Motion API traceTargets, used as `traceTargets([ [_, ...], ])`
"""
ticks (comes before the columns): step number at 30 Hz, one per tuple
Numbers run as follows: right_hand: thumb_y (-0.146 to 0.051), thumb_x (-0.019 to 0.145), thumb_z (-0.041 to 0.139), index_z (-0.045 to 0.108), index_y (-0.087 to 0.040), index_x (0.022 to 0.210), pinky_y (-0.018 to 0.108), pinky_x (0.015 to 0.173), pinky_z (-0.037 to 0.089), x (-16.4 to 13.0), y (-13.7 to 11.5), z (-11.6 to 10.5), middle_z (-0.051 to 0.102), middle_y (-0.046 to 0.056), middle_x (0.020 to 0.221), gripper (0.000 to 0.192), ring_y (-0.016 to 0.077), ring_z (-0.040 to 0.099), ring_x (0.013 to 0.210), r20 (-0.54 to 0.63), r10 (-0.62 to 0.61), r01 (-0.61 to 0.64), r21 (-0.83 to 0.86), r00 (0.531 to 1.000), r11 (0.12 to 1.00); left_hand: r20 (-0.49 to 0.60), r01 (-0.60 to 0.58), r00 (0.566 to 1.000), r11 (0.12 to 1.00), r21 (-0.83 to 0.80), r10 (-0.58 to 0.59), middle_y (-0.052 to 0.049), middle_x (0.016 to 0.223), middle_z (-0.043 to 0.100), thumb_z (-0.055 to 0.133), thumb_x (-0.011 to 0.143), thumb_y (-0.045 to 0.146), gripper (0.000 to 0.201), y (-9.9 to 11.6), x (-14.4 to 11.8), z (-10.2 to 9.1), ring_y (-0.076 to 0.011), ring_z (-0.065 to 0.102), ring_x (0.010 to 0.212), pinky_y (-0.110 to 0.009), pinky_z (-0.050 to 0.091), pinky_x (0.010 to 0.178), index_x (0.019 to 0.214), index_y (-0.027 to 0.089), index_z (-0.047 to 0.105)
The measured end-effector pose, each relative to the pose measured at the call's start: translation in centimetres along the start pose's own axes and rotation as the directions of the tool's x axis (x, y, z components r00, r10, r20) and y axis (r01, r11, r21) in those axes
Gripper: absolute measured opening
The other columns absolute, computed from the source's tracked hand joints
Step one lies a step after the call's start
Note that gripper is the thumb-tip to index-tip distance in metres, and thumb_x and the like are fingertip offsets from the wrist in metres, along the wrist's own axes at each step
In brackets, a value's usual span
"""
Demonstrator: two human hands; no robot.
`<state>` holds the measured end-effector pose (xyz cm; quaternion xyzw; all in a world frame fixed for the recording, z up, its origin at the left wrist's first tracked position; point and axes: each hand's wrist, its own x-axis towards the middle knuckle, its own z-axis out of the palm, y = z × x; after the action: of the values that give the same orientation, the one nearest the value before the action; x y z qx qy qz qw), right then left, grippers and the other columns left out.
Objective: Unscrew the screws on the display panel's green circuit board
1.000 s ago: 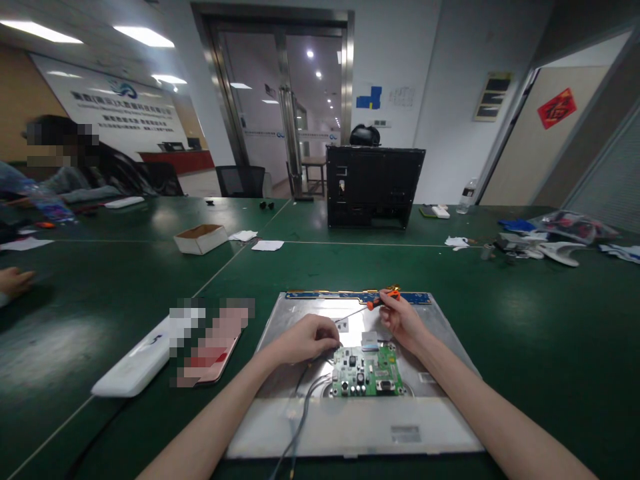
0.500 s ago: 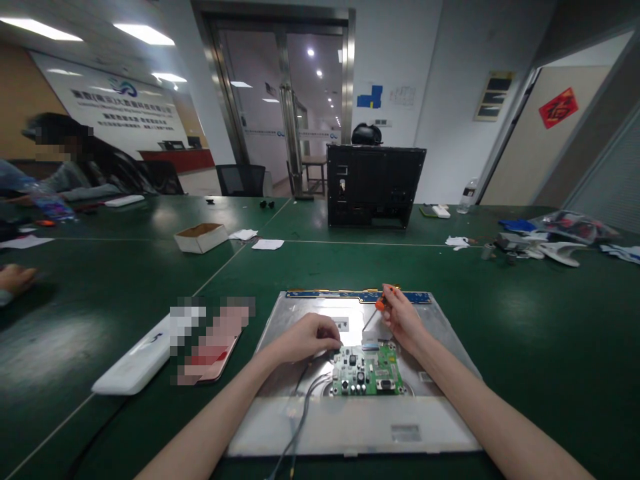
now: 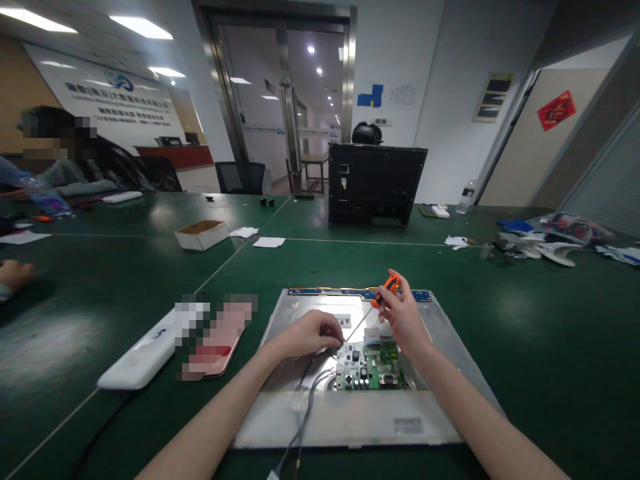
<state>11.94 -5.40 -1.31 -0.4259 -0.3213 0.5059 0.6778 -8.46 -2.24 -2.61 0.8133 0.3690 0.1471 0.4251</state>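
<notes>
My right hand [image 3: 400,312] grips an orange and black screwdriver [image 3: 388,289], its thin shaft slanting down and left. The tip reaches the upper left corner of a green circuit board [image 3: 370,365]. At that same corner is my left hand [image 3: 317,331], fingers curled and pressed together; whatever they pinch is hidden. The board lies on the metal back of a display panel [image 3: 370,419], which rests flat on the table. Along the panel's far edge runs a blue circuit strip [image 3: 320,293]. Dark cables [image 3: 309,407] trail from the board's left side over the near edge.
Left of the panel lie a white power bank [image 3: 145,357] and a pink phone [image 3: 223,343]. Beyond stand an open cardboard box [image 3: 201,236] and a black monitor housing [image 3: 377,187]. Loose parts [image 3: 520,243] sit at the right. Another person's hand [image 3: 15,272] rests at far left.
The screwdriver has tilted over, its tip moving left to the board's corner near my left hand, and more of its handle shows. My left hand has stayed nearly in place.
</notes>
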Motion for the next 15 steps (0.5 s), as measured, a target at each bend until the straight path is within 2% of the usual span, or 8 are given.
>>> traceTargets([
  [6,-0.044,0.067,0.077,0.039,-0.028,0.123,0.018,0.032,0.039,-0.8,-0.1,-0.2,0.053,-0.008,0.069,0.07,0.0077,0.047,0.042,0.025,-0.135,0.137,-0.127,0.99,0.982,0.018,0.008,1.0,0.999,-0.048,-0.007,0.0,0.068,0.066,0.065,0.07,0.019,0.009,-0.1,-0.1,-0.1,-0.0134,0.056,0.063,-0.023,0.043,0.06,0.076,0.015,0.07],
  [11,-0.038,0.075,0.073,0.043,-0.028,0.124,0.019,0.036,0.041,-1.3,0.0,-0.2,0.054,-0.006,0.075,0.059,0.0082,0.051,0.046,0.072,-0.267,0.276,-0.274,0.961,0.921,0.019,0.004,1.0,0.997,-0.072,-0.002,0.001,0.068,0.065,0.065,0.069,0.016,0.006,0.1,-0.1,-0.2,-0.0127,0.056,0.062,-0.023,0.044,0.062,0.074,0.015,0.069],
  [13,-0.035,0.078,0.069,0.043,-0.029,0.126,0.02,0.041,0.043,-1.6,0.2,0.4,0.055,-0.005,0.078,0.055,0.009,0.054,0.05,0.125,-0.331,0.354,-0.32,0.935,0.879,0.02,0.002,1.0,0.996,-0.093,-0.001,0.001,0.066,0.064,0.065,0.068,0.015,0.006,0.2,-0.1,-0.2,-0.0123,0.055,0.061,-0.023,0.044,0.061,0.073,0.015,0.068],
  [15,-0.032,0.082,0.065,0.043,-0.029,0.128,0.021,0.046,0.045,-1.8,0.6,1.3,0.056,-0.003,0.081,0.05,0.0107,0.057,0.056,0.236,-0.419,0.479,-0.37,0.877,0.796,0.028,-0.002,1.0,0.993,-0.118,0.006,0.001,0.065,0.064,0.065,0.068,0.016,0.005,0.1,0.0,-0.1,-0.0124,0.055,0.061,-0.023,0.044,0.061,0.072,0.015,0.068],
])
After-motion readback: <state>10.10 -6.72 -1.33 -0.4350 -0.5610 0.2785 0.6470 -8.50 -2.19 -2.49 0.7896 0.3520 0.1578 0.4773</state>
